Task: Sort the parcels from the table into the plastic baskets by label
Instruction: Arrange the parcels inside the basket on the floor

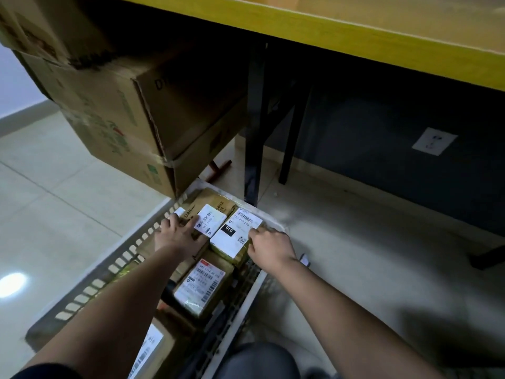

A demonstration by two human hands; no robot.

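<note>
A white slotted plastic basket [128,250] is set on the pale tiled floor [54,192], and everything else is placed here in relation to it. Several cardboard parcels with white shipping labels are packed inside it, lying flat with labels up, probably so that they can be read at a glance. The parcel marked 010 [235,236] is seated at the basket's far right corner; it is pinched at its right edge by the curled fingers of the right hand [269,248], seemingly so that it can be squared against the wall. Just left of it, a second labelled parcel [210,221] is pressed down by the straight, slightly spread fingers of the left hand [177,233], apparently to keep the row from shifting. A third labelled parcel [200,285] lies nearer the person, in the middle of the basket, and is touched by neither hand. Whether the 010 parcel is fully let down cannot be told.

Beyond the basket's far end, a yellow-edged table [355,31] is carried on dark legs [255,127]. To the far left of the basket, large cardboard cartons [131,110] are stacked, one overhanging its far corner. Behind the table, a dark wall with a white socket plate [434,140] is seen. The light is dim, and a bright reflection [12,284] is thrown on the tiles left of the basket.
</note>
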